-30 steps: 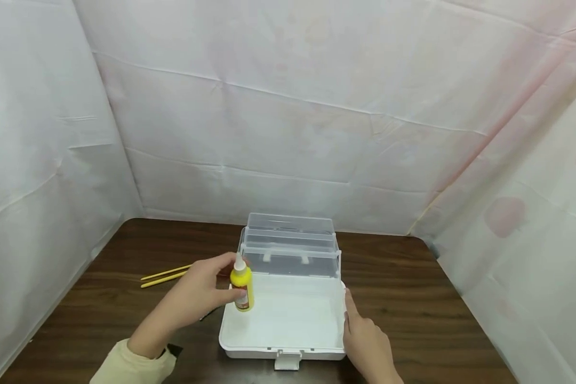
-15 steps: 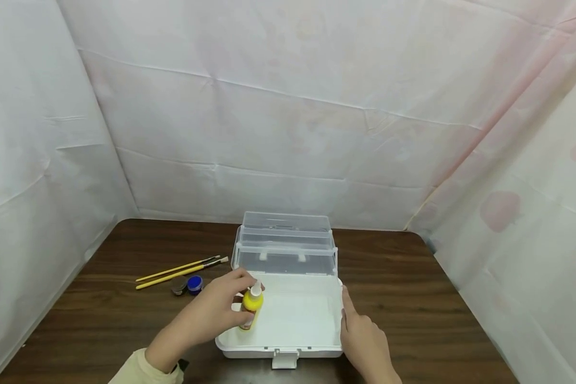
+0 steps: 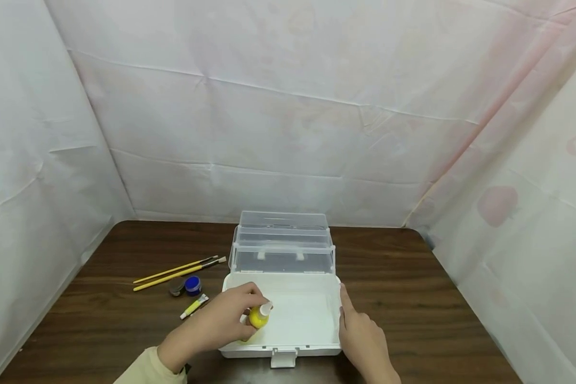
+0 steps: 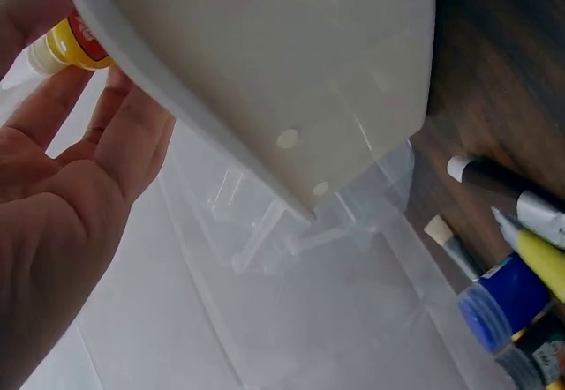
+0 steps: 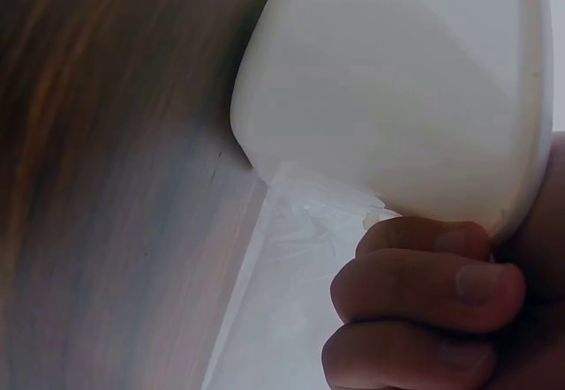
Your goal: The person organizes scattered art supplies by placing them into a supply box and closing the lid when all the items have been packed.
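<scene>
The left hand grips a yellow bottle, fingers curled round it, tilted low inside the front left part of the white box. The right hand rests against the box's right rim, forefinger straight along it, other fingers curled under, holding nothing. Left of the box on the counter lie a small tube, a blue pot and two brushes. Behind stands the box's clear lid.
</scene>
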